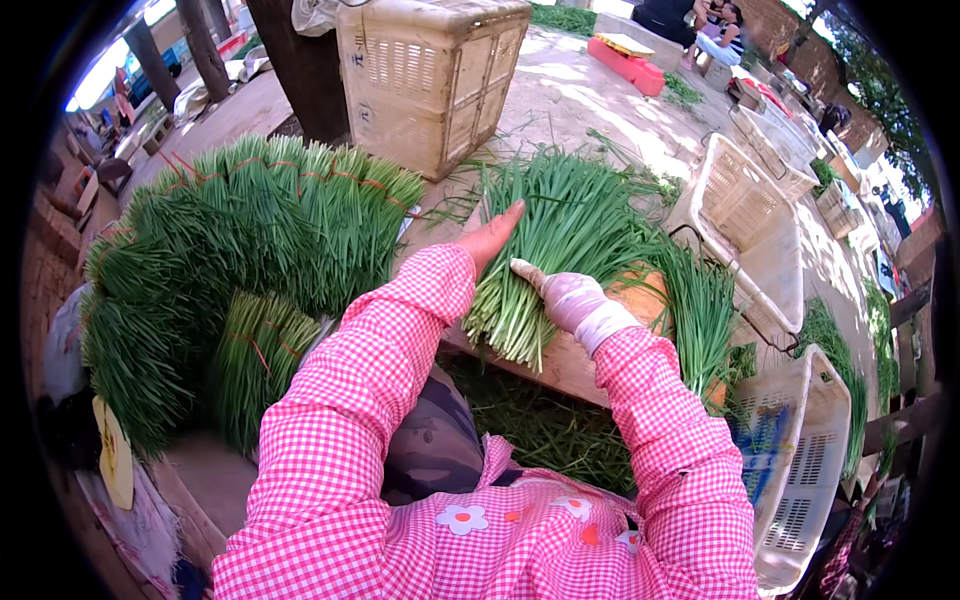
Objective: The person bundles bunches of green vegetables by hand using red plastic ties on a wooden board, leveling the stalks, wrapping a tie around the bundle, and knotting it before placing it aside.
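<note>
In your head view, greens (pixel 570 215) lie on a wood board (pixel 642 298). Your left hand (pixel 492 238) is flat against their left side. Your right hand (pixel 574 301) is on top; I can't tell its grip. Tied bunches (pixel 270 235) stand left, a crate (pixel 425 90) ahead on sunny ground (pixel 565 85), baskets (pixel 745 205) right.

On the wooden table (pixel 645 297), garlic chives (pixel 570 215) are flanked by the left hand (pixel 492 238) and the gloved right hand (pixel 575 300), the left one's grip being partly hidden; banded bundles (pixel 265 215) are massed leftward.
</note>
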`<state>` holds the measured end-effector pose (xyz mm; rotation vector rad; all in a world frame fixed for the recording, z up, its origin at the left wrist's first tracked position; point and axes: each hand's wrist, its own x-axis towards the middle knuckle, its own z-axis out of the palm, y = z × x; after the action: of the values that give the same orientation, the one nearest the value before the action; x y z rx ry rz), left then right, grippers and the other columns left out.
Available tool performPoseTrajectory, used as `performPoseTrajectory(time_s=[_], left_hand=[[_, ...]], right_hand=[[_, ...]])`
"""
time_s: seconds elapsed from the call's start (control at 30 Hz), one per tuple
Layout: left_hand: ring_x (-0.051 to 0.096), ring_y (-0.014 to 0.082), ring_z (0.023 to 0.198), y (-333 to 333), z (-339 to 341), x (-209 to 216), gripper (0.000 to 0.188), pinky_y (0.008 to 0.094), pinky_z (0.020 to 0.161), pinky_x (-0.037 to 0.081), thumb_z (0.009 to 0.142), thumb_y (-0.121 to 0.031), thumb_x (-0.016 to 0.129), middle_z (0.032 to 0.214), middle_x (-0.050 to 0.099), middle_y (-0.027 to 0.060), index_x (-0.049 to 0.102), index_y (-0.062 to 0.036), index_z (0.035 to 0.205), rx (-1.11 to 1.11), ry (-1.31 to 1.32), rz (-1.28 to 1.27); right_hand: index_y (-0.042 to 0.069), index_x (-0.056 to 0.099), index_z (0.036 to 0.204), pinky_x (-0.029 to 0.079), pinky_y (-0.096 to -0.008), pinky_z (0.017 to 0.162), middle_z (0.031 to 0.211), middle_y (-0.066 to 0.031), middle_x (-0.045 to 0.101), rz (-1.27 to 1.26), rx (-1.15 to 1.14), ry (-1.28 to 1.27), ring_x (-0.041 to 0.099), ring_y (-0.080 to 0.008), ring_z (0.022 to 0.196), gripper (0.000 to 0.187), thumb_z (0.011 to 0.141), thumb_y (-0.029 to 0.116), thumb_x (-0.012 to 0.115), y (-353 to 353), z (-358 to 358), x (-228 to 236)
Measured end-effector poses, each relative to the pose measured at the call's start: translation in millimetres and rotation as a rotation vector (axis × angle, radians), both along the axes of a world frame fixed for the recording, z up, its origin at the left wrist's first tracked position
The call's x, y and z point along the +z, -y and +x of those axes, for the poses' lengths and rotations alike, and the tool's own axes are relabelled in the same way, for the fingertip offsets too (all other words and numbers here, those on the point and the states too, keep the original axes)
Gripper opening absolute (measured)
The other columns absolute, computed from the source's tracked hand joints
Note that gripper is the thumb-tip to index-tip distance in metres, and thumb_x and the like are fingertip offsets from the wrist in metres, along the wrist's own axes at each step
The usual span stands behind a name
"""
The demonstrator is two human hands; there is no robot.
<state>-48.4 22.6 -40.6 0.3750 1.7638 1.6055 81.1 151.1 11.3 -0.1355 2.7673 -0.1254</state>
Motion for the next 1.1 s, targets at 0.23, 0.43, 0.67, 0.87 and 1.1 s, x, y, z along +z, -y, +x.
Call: performPoseTrajectory(time_s=[0.23,0.43,0.67,0.87,1.1], left_hand=[[0.061,0.0335,0.090,61,-57,-69,0.037,0.0382,0.082,0.046,0.086,-0.036,0.052,0.095,0.064,0.0188,0.064,-0.0047,0.101,0.497,-0.651,-0.376],[0.062,0.0280,0.080,36,-32,-88,0.020,0.0366,0.074,0.048,0.079,-0.020,0.062,0.085,0.065,0.0143,0.067,-0.0086,0.094,0.399,-0.845,-0.434],[0.053,0.0103,0.066,37,-35,-103,0.019,0.0281,0.064,0.045,0.082,-0.023,0.062,0.073,0.060,0.0011,0.064,-0.0042,0.086,0.303,-0.508,-0.132],[0.051,0.0068,0.075,81,-5,-81,0.018,0.0222,0.072,0.039,0.084,-0.024,0.062,0.082,0.062,-0.0020,0.064,-0.0081,0.089,0.192,-0.017,0.207],[0.051,0.0099,0.085,40,7,10,0.015,0.0346,0.084,0.033,0.078,-0.024,0.066,0.089,0.061,-0.0034,0.061,-0.0162,0.089,0.192,0.325,0.061]], right_hand=[[0.036,0.016,0.142,0.049,-0.0392,0.079,0.099,-0.0205,0.062,0.008,-0.038,0.058,0.063,-0.0321,0.092,0.068,0.087,0.003,0.040,1,2,-5],[0.038,0.011,0.142,0.049,-0.0383,0.078,0.098,-0.0193,0.063,0.034,-0.085,0.131,0.063,-0.0305,0.091,0.077,0.084,0.001,0.045,0,3,1],[0.037,0.014,0.142,0.050,-0.0391,0.072,0.091,-0.0187,0.064,0.017,-0.083,0.064,0.064,-0.0307,0.084,0.073,0.084,0.002,0.042,2,8,2],[0.036,0.016,0.142,0.049,-0.0408,0.071,0.088,-0.0186,0.064,-0.064,-0.094,0.014,0.064,-0.0318,0.081,0.070,0.084,0.008,0.044,-7,18,-3],[0.036,0.014,0.142,0.049,-0.0412,0.069,0.085,-0.0185,0.064,-0.106,-0.121,-0.031,0.064,-0.0324,0.079,0.070,0.084,0.011,0.045,-16,28,-7]])
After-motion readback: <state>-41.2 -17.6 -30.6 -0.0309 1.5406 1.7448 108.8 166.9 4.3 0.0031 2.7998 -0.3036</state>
